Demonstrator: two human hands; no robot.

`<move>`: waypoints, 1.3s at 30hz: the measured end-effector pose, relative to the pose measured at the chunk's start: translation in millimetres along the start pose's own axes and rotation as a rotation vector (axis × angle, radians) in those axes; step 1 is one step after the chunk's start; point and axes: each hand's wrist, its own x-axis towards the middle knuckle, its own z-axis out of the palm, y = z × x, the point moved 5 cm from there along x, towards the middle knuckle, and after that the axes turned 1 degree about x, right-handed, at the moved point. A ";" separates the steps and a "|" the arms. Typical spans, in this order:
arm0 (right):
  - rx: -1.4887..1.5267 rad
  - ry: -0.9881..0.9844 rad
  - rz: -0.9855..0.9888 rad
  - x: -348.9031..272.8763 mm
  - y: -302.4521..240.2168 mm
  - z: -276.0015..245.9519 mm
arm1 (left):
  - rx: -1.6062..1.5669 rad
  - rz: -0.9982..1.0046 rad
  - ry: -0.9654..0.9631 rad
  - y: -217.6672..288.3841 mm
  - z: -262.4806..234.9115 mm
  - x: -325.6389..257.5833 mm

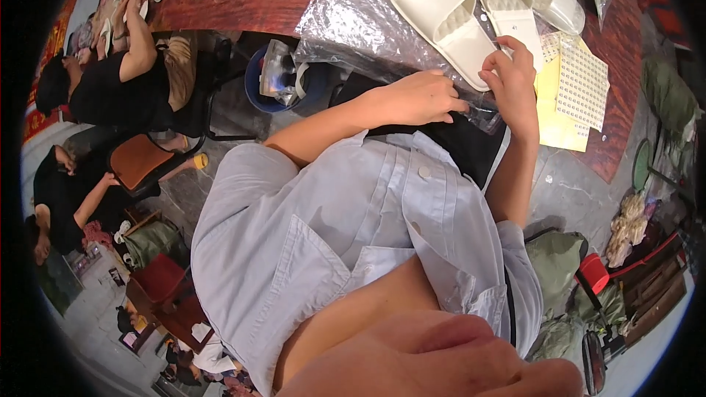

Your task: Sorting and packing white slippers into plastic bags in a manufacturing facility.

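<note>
A pair of white open-toe slippers lies on clear plastic: a left slipper point(435, 6) and a right slipper point(507, 1). Over their near ends is my right hand point(515, 77), fingers bent, thumb and forefinger close together by the left slipper's end. Whatever they pinch is too small to make out. My left hand point(428, 97) rests at the near edge of the clear plastic point(353, 11), fingers curled inward; what lies within them is hidden. Right of my right hand are a sheet of small printed stickers point(583, 82) and a yellow sheet point(555, 121).
More slippers in clear bags point(555, 1) lie at the far right of the reddish wooden table point(243, 0). A blue bin point(283, 95) stands below its near edge. At left, a person in black point(121, 95) handles slippers; another person point(62, 191) is near an orange-brown chair point(140, 162).
</note>
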 end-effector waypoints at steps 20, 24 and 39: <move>0.325 0.014 0.101 10.2 16.1 -13.9 | -0.088 0.115 0.493 5.4 -58.7 19.2; 0.113 0.030 -0.094 43.8 3.0 -18.9 | 0.055 0.088 0.884 -11.0 -71.8 8.3; 0.040 0.348 -0.052 55.0 7.6 -7.3 | -0.299 -0.219 1.283 -75.9 -45.2 0.7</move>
